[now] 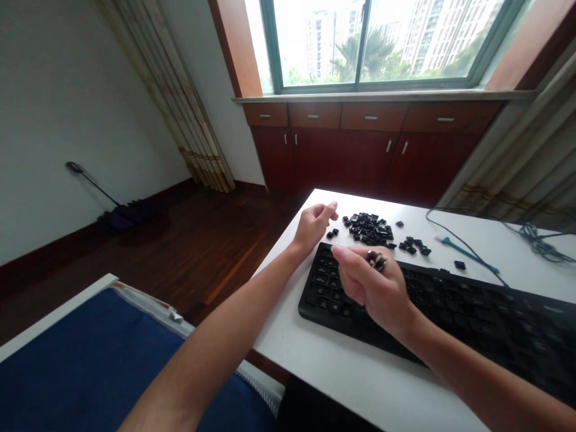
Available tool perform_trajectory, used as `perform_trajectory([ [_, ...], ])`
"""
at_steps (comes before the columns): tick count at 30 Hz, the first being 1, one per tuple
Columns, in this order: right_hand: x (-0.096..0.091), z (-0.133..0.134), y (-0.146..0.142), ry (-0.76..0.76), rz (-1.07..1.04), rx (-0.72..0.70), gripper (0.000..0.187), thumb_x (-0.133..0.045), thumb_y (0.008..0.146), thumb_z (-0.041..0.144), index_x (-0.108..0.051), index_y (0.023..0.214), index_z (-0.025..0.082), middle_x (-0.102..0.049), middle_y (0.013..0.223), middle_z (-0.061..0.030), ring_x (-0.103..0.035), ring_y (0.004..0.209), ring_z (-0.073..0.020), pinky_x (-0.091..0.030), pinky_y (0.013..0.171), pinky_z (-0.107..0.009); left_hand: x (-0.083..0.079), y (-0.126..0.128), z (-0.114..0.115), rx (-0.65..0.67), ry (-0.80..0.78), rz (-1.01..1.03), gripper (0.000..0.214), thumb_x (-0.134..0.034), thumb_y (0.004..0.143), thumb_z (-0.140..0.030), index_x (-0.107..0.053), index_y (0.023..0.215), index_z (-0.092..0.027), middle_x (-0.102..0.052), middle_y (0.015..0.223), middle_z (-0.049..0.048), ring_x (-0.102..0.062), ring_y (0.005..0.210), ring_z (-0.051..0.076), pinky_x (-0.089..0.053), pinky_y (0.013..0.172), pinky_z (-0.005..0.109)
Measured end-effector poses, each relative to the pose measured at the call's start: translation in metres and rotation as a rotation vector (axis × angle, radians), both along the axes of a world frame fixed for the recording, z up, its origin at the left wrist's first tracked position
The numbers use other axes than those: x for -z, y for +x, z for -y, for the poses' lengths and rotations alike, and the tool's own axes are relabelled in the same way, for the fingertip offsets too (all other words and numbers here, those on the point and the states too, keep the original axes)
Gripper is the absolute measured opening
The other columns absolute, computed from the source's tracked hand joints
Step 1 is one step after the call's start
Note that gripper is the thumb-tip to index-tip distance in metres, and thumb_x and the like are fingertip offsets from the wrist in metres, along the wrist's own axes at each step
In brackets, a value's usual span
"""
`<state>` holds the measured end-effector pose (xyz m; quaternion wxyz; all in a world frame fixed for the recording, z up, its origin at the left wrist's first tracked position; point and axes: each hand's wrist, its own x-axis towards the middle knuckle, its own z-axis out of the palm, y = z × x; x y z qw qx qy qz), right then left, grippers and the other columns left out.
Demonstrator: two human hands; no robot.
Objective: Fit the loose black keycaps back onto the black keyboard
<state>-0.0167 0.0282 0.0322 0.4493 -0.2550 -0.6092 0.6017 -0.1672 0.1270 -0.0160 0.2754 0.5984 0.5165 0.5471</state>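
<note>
A black keyboard [468, 306] lies across a white table [342, 366], seen from above through the person's own eyes. The right hand [371, 294] hovers over its left half, fingers curled and pinched closed around a small dark cluster, apparently a few keycaps [375, 260]. The hand is mostly shut on them, though the exact number is hard to tell. The left hand [312, 227] is empty and half open, its fingers loosely curved as it rests on the table just past the keyboard's far left corner.

Beside that hand's fingertips lies a heap of loose black keycaps [369, 229], with a small group [411, 246] to its right and a lone keycap [459, 264] farther along. Much of the keyboard shows keys in their rows — the right hand hides part of it, so any gaps there cannot be seen.

Toward the table's right end lie a thin blue tool [468, 255] and a tangled dark cable [537, 240]. Beyond the table are red-brown cabinets [360, 150] beneath a window [369, 45] — high-rise buildings and palm fronds show outside. A mop [117, 213] lies on the wooden floor to the left.
</note>
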Motion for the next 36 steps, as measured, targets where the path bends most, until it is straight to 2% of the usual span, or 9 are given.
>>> perform_trajectory([
  [4, -0.039, -0.022, 0.029, 0.133, 0.257, -0.018, 0.054, -0.058, 0.093, 0.052, -0.04, 0.052, 0.022, -0.036, 0.044, 0.0066, -0.031, 0.038, -0.0079, -0.024, 0.039, -0.026, 0.0, -0.008, 0.002, 0.025, 0.025, -0.233, 0.042, -0.058, 0.09, -0.055, -0.069, 0.075, -0.017, -0.068, 0.075, 0.0026, -0.056, 0.066, 0.014, -0.044, 0.067, 0.026],
  [6, -0.053, -0.038, 0.051, 0.334, 0.558, 0.127, 0.048, -0.059, 0.092, 0.055, -0.049, 0.059, 0.021, -0.044, 0.048, 0.0049, -0.037, 0.043, -0.0093, -0.028, 0.044, -0.026, 0.002, -0.01, 0.002, 0.032, 0.023, -0.339, 0.035, -0.065, 0.087, -0.051, -0.07, 0.079, -0.017, -0.069, 0.08, 0.0033, -0.058, 0.069, 0.015, -0.045, 0.069, 0.027],
  [9, -0.057, -0.067, 0.088, 0.554, 1.109, 0.389, 0.04, -0.058, 0.088, 0.059, -0.064, 0.074, 0.023, -0.056, 0.055, 0.0005, -0.046, 0.05, -0.0143, -0.031, 0.05, -0.029, 0.005, -0.013, 0.001, 0.038, -0.014, -0.454, 0.033, -0.069, 0.084, -0.048, -0.073, 0.087, -0.016, -0.071, 0.085, 0.0056, -0.062, 0.071, 0.016, -0.047, 0.068, 0.027],
  [13, -0.044, -0.101, 0.134, 0.384, 1.501, 0.325, 0.039, -0.054, 0.088, 0.06, -0.071, 0.092, 0.024, -0.071, 0.072, -0.006, -0.061, 0.061, -0.0219, -0.038, 0.055, -0.033, 0.006, -0.018, 0.0, 0.045, -0.076, -0.55, 0.042, -0.072, 0.081, -0.049, -0.073, 0.105, -0.016, -0.073, 0.093, 0.008, -0.065, 0.072, 0.017, -0.051, 0.067, 0.028],
  [17, -0.034, -0.119, 0.161, 0.269, 1.594, 0.22, 0.036, -0.062, 0.083, 0.054, -0.072, 0.098, 0.023, -0.075, 0.091, -0.0096, -0.068, 0.079, -0.027, -0.044, 0.062, -0.034, 0.004, -0.021, -0.001, 0.065, -0.117, -0.615, 0.045, -0.077, 0.076, -0.046, -0.074, 0.11, -0.017, -0.073, 0.094, 0.008, -0.067, 0.073, 0.018, -0.053, 0.07, 0.03],
  [20, -0.027, -0.127, 0.169, 0.23, 1.607, 0.176, 0.04, -0.068, 0.078, 0.051, -0.071, 0.102, 0.02, -0.075, 0.101, -0.0118, -0.068, 0.09, -0.0293, -0.047, 0.069, -0.035, 0.001, -0.019, -0.001, 0.076, -0.138, -0.629, 0.036, -0.077, 0.076, -0.041, -0.077, 0.103, -0.019, -0.074, 0.093, 0.0075, -0.067, 0.074, 0.019, -0.052, 0.072, 0.031],
  [25, -0.01, -0.137, 0.171, 0.145, 1.587, 0.096, 0.054, -0.072, 0.073, 0.058, -0.07, 0.109, 0.017, -0.075, 0.105, -0.0128, -0.069, 0.089, -0.0292, -0.05, 0.069, -0.035, -0.002, -0.014, -0.001, 0.085, -0.169, -0.56, 0.022, -0.078, 0.074, -0.035, -0.081, 0.091, -0.02, -0.074, 0.087, 0.0065, -0.066, 0.073, 0.02, -0.051, 0.074, 0.033],
  [31, -0.006, -0.138, 0.167, 0.072, 1.563, 0.042, 0.045, -0.068, 0.08, 0.055, -0.071, 0.105, 0.018, -0.077, 0.092, -0.0099, -0.07, 0.083, -0.0262, -0.049, 0.063, -0.033, -0.002, -0.01, 0.001, 0.113, -0.228, -0.291, 0.018, -0.083, 0.07, -0.032, -0.081, 0.084, -0.021, -0.075, 0.086, 0.0056, -0.065, 0.075, 0.019, -0.052, 0.082, 0.033],
  [36, -0.007, -0.138, 0.166, 0.051, 1.558, 0.029, 0.041, -0.069, 0.08, 0.053, -0.072, 0.101, 0.018, -0.077, 0.091, -0.0099, -0.07, 0.081, -0.0256, -0.048, 0.062, -0.033, -0.008, -0.007, 0.002, 0.238, -0.318, 0.104, 0.036, -0.08, 0.078, -0.042, -0.078, 0.107, -0.019, -0.076, 0.104, 0.0084, -0.068, 0.086, 0.016, -0.054, 0.084, 0.028],
])
